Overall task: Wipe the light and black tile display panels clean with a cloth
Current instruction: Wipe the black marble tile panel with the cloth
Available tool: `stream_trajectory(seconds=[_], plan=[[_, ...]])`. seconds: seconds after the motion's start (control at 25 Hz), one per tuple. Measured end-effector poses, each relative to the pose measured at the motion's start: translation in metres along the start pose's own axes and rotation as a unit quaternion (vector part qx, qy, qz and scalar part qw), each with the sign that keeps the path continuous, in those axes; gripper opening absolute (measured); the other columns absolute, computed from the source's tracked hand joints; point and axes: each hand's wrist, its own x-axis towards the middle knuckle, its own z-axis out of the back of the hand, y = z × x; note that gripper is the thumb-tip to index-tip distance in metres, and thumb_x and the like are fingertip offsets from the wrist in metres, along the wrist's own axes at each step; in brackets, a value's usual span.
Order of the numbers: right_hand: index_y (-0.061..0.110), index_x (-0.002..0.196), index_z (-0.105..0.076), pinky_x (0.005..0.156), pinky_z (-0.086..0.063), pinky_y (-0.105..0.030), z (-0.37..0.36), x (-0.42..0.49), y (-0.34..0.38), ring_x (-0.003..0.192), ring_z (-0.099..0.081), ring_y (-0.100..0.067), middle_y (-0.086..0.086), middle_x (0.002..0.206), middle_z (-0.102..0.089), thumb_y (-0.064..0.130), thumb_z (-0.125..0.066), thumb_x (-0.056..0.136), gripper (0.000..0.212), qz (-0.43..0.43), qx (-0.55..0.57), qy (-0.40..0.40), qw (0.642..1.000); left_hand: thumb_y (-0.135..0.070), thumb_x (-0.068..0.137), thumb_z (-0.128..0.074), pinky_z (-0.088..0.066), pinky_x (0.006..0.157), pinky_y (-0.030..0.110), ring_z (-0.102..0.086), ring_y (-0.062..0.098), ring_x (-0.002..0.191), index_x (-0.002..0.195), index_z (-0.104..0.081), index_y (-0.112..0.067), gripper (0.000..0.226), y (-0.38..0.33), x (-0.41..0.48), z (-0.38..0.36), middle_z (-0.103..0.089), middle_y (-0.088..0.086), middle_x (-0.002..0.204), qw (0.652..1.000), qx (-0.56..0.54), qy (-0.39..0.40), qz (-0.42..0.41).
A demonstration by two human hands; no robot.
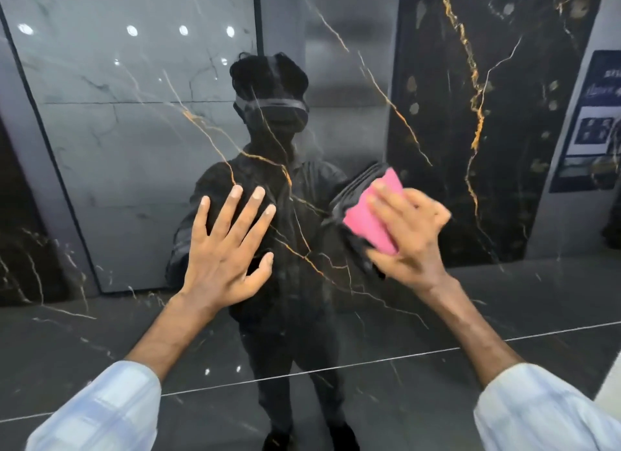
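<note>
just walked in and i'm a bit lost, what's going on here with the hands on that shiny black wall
A person is wiping a glossy black tile panel that has gold veins. The right hand holds a folded pink cloth against the panel and looks blurred, as if in mid-stroke. The left hand lies flat on the same panel beside it, fingers spread, holding nothing. The surface is shiny enough to mirror the person and the room behind them.
</note>
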Motion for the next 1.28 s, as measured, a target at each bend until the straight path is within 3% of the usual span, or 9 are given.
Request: stream_trajectory(seconds=[0.12, 0.32, 0.52, 0.64, 0.72, 0.92, 1.0, 1.16, 1.28], plan=[[0.018, 0.143, -0.054, 0.091, -0.039, -0.053, -0.004, -0.016, 0.021, 0.118, -0.055, -0.039, -0.001, 0.155, -0.047, 0.034, -0.073, 0.068, 0.079, -0.157, 0.027, -0.048, 0.986, -0.039, 0.092, -0.061, -0.014, 0.125, 0.065, -0.025, 0.036, 0.157, 0.156, -0.047, -0.011, 0.071, 0.0, -0.001, 0.0, -0.034, 0.013, 0.167, 1.0, -0.006, -0.003, 0.006], [0.024, 0.146, -0.052, 0.082, -0.035, -0.053, -0.014, -0.062, 0.058, 0.122, -0.057, -0.036, 0.003, 0.157, -0.048, 0.035, -0.065, 0.087, 0.061, 0.116, 0.034, 0.081, 0.989, -0.038, 0.092, -0.062, -0.016, 0.125, 0.064, -0.026, 0.036, 0.157, 0.156, -0.047, -0.012, 0.071, -0.001, -0.001, 0.0, -0.034, 0.012, 0.167, 1.0, -0.022, -0.003, 0.006], [0.018, 0.142, -0.052, 0.091, -0.033, -0.05, -0.009, -0.053, 0.054, 0.124, -0.048, -0.035, -0.001, 0.155, -0.044, 0.033, -0.07, 0.075, 0.071, -0.154, 0.064, 0.001, 0.986, -0.038, 0.092, -0.061, -0.017, 0.125, 0.064, -0.026, 0.036, 0.157, 0.156, -0.048, -0.013, 0.07, -0.001, -0.003, -0.002, -0.034, 0.012, 0.167, 1.0, -0.013, -0.01, 0.013], [0.022, 0.142, -0.052, 0.084, -0.037, -0.052, -0.019, -0.083, 0.071, 0.124, -0.049, -0.036, 0.003, 0.16, -0.041, 0.03, -0.067, 0.08, 0.064, 0.09, 0.073, 0.091, 0.989, -0.038, 0.092, -0.06, -0.016, 0.125, 0.063, -0.026, 0.036, 0.157, 0.156, -0.047, -0.013, 0.07, -0.001, -0.003, -0.002, -0.034, 0.012, 0.166, 1.0, -0.008, -0.008, 0.015], [0.022, 0.14, -0.058, 0.079, -0.032, -0.051, -0.018, -0.085, 0.059, 0.122, -0.054, -0.035, 0.004, 0.16, -0.043, 0.026, -0.07, 0.081, 0.06, 0.161, 0.056, 0.115, 0.979, -0.038, 0.093, -0.06, -0.015, 0.125, 0.062, -0.027, 0.037, 0.156, 0.156, -0.047, -0.013, 0.069, -0.001, -0.003, -0.003, -0.035, 0.013, 0.166, 1.0, -0.005, -0.01, 0.01], [0.022, 0.139, -0.054, 0.089, -0.03, -0.052, -0.013, -0.07, 0.036, 0.121, -0.051, -0.032, 0.004, 0.154, -0.045, 0.04, -0.065, 0.086, 0.057, -0.076, 0.086, -0.001, 0.993, -0.039, 0.094, -0.058, -0.012, 0.126, 0.061, -0.023, 0.036, 0.157, 0.156, -0.047, -0.013, 0.068, -0.001, -0.006, -0.006, -0.036, 0.014, 0.165, 1.0, 0.015, -0.008, 0.017], [0.022, 0.138, -0.053, 0.087, -0.031, -0.052, -0.02, -0.081, 0.047, 0.12, -0.05, -0.034, 0.004, 0.154, -0.044, 0.037, -0.069, 0.08, 0.062, -0.066, 0.094, 0.015, 0.993, -0.04, 0.094, -0.056, -0.012, 0.126, 0.061, -0.023, 0.036, 0.157, 0.155, -0.047, -0.012, 0.068, -0.003, -0.004, -0.005, -0.036, 0.015, 0.165, 1.0, 0.016, -0.011, 0.014], [0.021, 0.138, -0.055, 0.081, -0.031, -0.05, -0.024, -0.098, 0.052, 0.117, -0.052, -0.035, 0.0, 0.156, -0.044, 0.032, -0.063, 0.085, 0.055, 0.151, 0.085, 0.089, 0.981, -0.04, 0.095, -0.056, -0.014, 0.125, 0.063, -0.027, 0.041, 0.155, 0.156, -0.047, -0.011, 0.067, -0.002, -0.004, -0.003, -0.036, 0.016, 0.165, 1.0, 0.014, 0.002, 0.016], [0.022, 0.137, -0.056, 0.082, -0.031, -0.054, -0.016, -0.085, 0.032, 0.118, -0.053, -0.035, 0.0, 0.153, -0.048, 0.039, -0.06, 0.091, 0.049, 0.048, 0.078, 0.055, 0.994, -0.038, 0.094, -0.059, -0.013, 0.124, 0.064, -0.028, 0.042, 0.154, 0.156, -0.046, -0.01, 0.069, -0.001, -0.002, -0.002, -0.036, 0.017, 0.165, 1.0, 0.005, 0.002, 0.008]])
